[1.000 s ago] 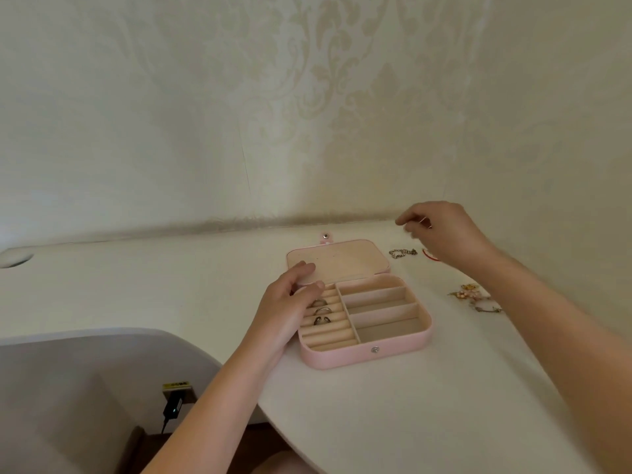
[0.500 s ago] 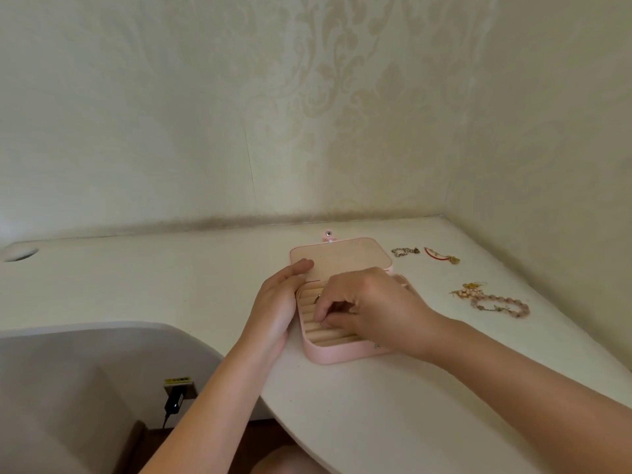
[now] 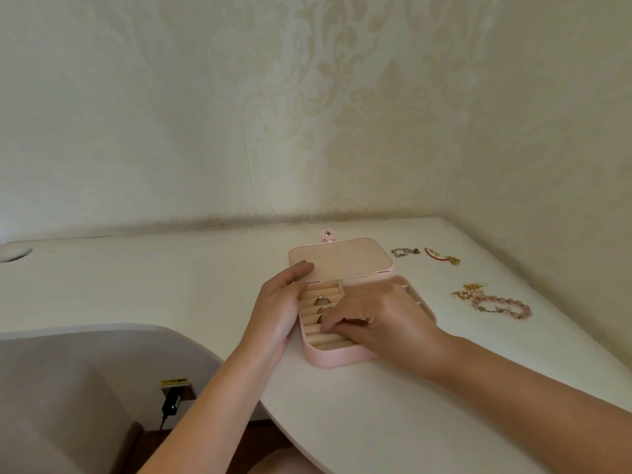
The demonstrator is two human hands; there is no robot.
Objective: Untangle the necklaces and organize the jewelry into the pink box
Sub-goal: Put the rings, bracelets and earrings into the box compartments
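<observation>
Head view shows the pink box (image 3: 328,359) open on the white table (image 3: 376,422), lying between the two hands. The left hand (image 3: 277,309) lies relaxed and open along the box's left wall, with its thumb up at the corner of the lid (image 3: 342,258), steadying the box. The right hand (image 3: 383,319) is over the middle of the box with its fingers curled, tips pressed down among the ring rolls (image 3: 321,340). Whether they pinch a ring I cannot tell, since the fingertips hide it.

Two rings (image 3: 319,300) sit in the slots just beyond the right fingertips, so the step in hand looks like seating another ring. Beyond and to the right of the right hand lie a silver chain (image 3: 405,252), a red cord piece (image 3: 441,257), a gold tangle (image 3: 473,288) and a pink bead bracelet (image 3: 506,307), all outside the box. The last two touch each other, and the task seems less than half done.

Next would likely come a light push to bed the ring, then a reach out to the right for the tangle, which probably needs both hands to tease apart.

The box's long axis runs across from the left hand toward the right. Its hinge is on the far side, the lid is folded flat away from the person, and the snap tab points at the wall
</observation>
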